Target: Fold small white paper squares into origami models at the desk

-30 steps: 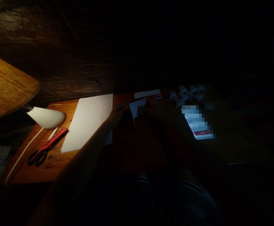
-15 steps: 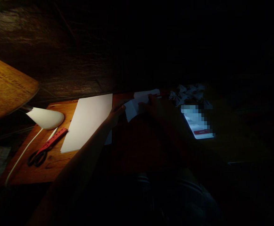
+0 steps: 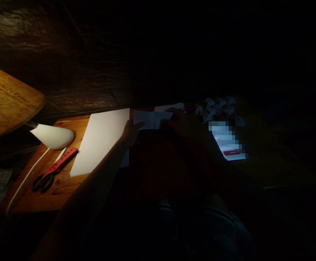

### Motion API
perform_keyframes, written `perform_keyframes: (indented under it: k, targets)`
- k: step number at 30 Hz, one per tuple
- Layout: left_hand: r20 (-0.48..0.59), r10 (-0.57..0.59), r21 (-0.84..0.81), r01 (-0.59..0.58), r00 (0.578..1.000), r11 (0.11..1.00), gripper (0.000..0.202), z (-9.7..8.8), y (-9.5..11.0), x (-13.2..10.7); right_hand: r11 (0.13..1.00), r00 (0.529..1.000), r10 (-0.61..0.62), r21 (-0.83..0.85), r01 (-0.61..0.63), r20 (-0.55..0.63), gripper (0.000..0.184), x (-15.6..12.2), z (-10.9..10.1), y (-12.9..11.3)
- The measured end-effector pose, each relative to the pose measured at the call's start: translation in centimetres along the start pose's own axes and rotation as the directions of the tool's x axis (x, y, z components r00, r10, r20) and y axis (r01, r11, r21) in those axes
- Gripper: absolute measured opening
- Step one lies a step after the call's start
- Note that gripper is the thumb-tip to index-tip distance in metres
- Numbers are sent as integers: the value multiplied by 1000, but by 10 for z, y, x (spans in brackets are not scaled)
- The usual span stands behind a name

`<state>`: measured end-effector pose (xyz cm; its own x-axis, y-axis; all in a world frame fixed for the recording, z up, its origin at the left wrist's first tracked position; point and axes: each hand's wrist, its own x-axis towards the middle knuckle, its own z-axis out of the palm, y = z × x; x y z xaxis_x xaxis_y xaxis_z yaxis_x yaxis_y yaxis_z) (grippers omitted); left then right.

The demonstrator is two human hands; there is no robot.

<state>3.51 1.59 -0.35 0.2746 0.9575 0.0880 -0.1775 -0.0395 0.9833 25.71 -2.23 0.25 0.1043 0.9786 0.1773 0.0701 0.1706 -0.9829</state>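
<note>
A small white sheet of paper (image 3: 148,117) with a crease down its middle is stretched between my two hands above the dark part of the table. My left hand (image 3: 130,132) pinches its left end, thumb on the near face. At the right end my right hand (image 3: 173,120) grips the sheet, its fingers dim in the shadow. Behind them lies another piece of white paper (image 3: 164,107). To the left, a stack of larger white sheets (image 3: 103,141) rests close to my left forearm.
Scissors with black handles (image 3: 46,182) lie by a red perforated strip (image 3: 62,161) at the left. A lamp (image 3: 53,136) with a yellow shade (image 3: 8,99) stands there, its white cord (image 3: 27,177) trailing down. Crumpled paper pieces (image 3: 219,107) and a lit phone (image 3: 228,143) are at the right.
The small sheet has turned from a tilted position, partly folded, to nearly level and facing me. My left hand has shifted slightly left and down with its end.
</note>
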Motion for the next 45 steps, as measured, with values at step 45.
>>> perform_keyframes:
  k: [45]
  targets:
    - [184,205,282,-251,961,926,56,10,10,-7,997,975,1,72,-18,220,23,-10,4,-15]
